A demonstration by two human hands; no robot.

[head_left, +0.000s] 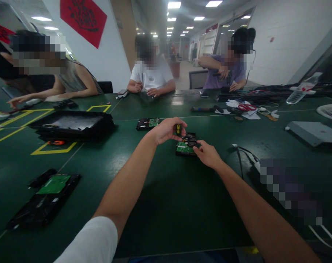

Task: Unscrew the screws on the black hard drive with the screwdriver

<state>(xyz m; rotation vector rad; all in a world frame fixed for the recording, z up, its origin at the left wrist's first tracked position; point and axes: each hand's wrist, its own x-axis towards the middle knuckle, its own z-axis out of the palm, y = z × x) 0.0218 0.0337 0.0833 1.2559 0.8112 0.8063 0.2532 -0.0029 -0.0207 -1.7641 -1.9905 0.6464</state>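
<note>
A hard drive (184, 148) lies on the green table in front of me, its green circuit board and black casing facing up. Above its far left part, my left hand (168, 130) is closed around a screwdriver (178, 129) with a yellow and black handle. The screwdriver stands about upright, and its tip is hard to make out. My right hand (208, 153) grips the right edge of the hard drive with thumb and forefinger.
Another hard drive (147, 124) lies farther back. Black trays (72, 122) and a black device with a green board (53, 184) are at left. A power strip (288, 193), grey box (315, 132) and bottle (303, 89) are at right. Several people sit across the table.
</note>
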